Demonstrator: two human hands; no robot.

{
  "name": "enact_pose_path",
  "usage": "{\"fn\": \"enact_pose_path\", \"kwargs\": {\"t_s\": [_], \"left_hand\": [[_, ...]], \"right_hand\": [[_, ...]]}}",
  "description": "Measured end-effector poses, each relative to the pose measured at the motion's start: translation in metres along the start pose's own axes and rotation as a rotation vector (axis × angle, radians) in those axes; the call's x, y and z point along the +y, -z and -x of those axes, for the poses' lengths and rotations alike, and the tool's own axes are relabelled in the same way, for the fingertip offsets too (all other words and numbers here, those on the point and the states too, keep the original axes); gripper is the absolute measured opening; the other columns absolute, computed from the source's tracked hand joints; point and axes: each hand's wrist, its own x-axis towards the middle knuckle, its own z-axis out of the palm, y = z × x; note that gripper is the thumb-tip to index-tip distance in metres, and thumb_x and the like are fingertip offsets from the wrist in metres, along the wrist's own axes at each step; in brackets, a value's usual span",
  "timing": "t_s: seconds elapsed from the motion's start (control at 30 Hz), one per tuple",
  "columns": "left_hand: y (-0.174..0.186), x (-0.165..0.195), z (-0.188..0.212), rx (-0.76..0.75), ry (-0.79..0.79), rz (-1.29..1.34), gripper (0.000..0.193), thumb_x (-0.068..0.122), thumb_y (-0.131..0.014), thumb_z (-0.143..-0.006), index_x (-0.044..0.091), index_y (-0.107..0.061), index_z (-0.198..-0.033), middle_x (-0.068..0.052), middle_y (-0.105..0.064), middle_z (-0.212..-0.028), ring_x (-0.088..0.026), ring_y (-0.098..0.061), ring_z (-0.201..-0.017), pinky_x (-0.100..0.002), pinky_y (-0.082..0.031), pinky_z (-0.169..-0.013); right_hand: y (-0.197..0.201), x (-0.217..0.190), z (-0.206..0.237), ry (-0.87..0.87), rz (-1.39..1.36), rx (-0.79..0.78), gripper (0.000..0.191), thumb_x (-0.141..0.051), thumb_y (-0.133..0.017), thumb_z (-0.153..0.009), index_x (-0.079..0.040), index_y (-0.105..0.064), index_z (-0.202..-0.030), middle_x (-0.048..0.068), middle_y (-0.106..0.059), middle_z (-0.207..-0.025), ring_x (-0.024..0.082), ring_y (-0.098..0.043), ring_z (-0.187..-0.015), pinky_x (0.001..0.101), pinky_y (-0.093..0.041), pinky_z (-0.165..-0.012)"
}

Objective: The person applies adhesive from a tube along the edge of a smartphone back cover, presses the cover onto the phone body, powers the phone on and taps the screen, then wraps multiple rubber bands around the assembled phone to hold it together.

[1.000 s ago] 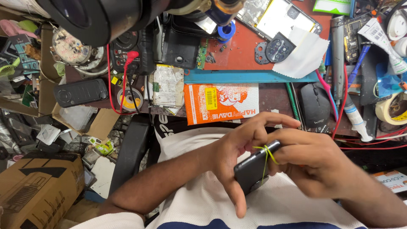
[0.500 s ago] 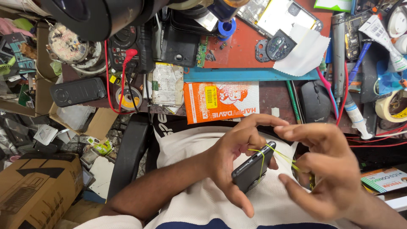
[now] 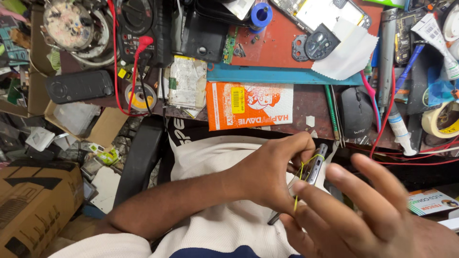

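1. Left hand (image 3: 267, 179) grips a slim dark phone (image 3: 313, 167) by its edges, fingers curled round it, holding it edge-on and tilted over the lap, near the table's front edge.
2. Right hand (image 3: 368, 210) is spread wide, fingers fanned and blurred, just beside the phone's lower part; whether its fingertips touch the phone I cannot tell.
3. A thin yellow rubber band (image 3: 301, 174) loops around the phone's body, one strand running down toward the right hand's fingers.
4. The phone shows a narrow grey metallic side, its top end pointing up toward the table (image 3: 315, 102).
5. Beyond the hands, an orange packet (image 3: 248, 105) lies flat at the table's front, just beside a worn circuit module (image 3: 184, 86) on its left.
6. To the right sits a black computer mouse (image 3: 356, 112), with thin tweezers and a green tool (image 3: 331, 112) beside it.
7. Farther back, a blue-edged red mat (image 3: 272, 50) carries a white cloth (image 3: 349, 50) and small black parts.
8. A black multimeter (image 3: 141, 28) with red leads stands at the far left, and a tape roll (image 3: 442, 119) rests at the right edge.
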Motion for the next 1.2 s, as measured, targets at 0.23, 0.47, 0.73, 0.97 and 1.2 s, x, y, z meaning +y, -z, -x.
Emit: {"fn": "enact_pose_path", "kwargs": {"t_s": [0.23, 0.47, 0.73, 0.97, 1.2], "left_hand": [[-0.008, 0.011, 0.015, 0.161, -0.004, -0.142, 0.076, 0.047, -0.094, -0.069, 0.007, -0.044, -0.112, -0.003, -0.060, -0.094, -0.015, -0.065, -0.079, -0.028, -0.057, -0.076], [-0.020, 0.028, 0.019, 0.497, 0.035, -0.372, 0.105, 0.053, -0.097, -0.062, 0.005, -0.040, -0.137, -0.010, -0.062, -0.113, -0.022, -0.070, -0.094, -0.034, -0.060, -0.083], [-0.002, 0.032, 0.022, 0.465, 0.185, -0.201, 0.082, 0.044, -0.086, -0.081, 0.004, -0.045, -0.140, -0.007, -0.060, -0.099, -0.018, -0.064, -0.086, -0.033, -0.057, -0.072], [0.032, 0.024, 0.013, 0.270, 0.189, 0.390, 0.067, 0.069, -0.043, -0.102, 0.005, -0.058, -0.115, 0.001, -0.056, -0.084, -0.007, -0.053, -0.073, -0.023, -0.044, -0.064], [0.039, -0.013, -0.002, 0.228, 0.038, 0.255, 0.070, 0.069, -0.022, -0.110, 0.008, -0.047, -0.087, 0.002, -0.042, -0.084, -0.012, -0.039, -0.079, -0.026, -0.037, -0.075]], "right_hand": [[0.016, 0.008, 0.013, -0.028, 0.193, -0.121, 0.062, -0.074, -0.062, -0.097, -0.014, -0.074, -0.090, 0.001, -0.068, -0.102, 0.026, -0.064, -0.101, 0.0431, -0.049, -0.082], [-0.002, 0.000, 0.028, -0.520, -0.299, -0.108, 0.053, -0.049, -0.081, -0.080, 0.001, -0.071, -0.097, 0.013, -0.071, -0.099, 0.024, -0.070, -0.083, 0.0327, -0.055, -0.069], [-0.068, -0.014, 0.097, -1.277, -1.075, -0.001, 0.031, -0.018, -0.060, -0.104, 0.006, -0.070, -0.120, 0.002, -0.070, -0.088, 0.005, -0.056, -0.075, 0.0197, -0.046, -0.064], [-0.085, 0.011, 0.117, -1.128, -1.554, 0.047, 0.034, -0.018, -0.058, -0.111, 0.012, -0.066, -0.125, 0.003, -0.066, -0.099, 0.006, -0.053, -0.085, 0.0197, -0.043, -0.071], [-0.091, 0.009, 0.093, -0.969, -1.911, 0.029, 0.050, -0.028, -0.048, -0.112, 0.012, -0.056, -0.139, 0.013, -0.067, -0.124, 0.018, -0.062, -0.113, 0.0325, -0.049, -0.097]]}}
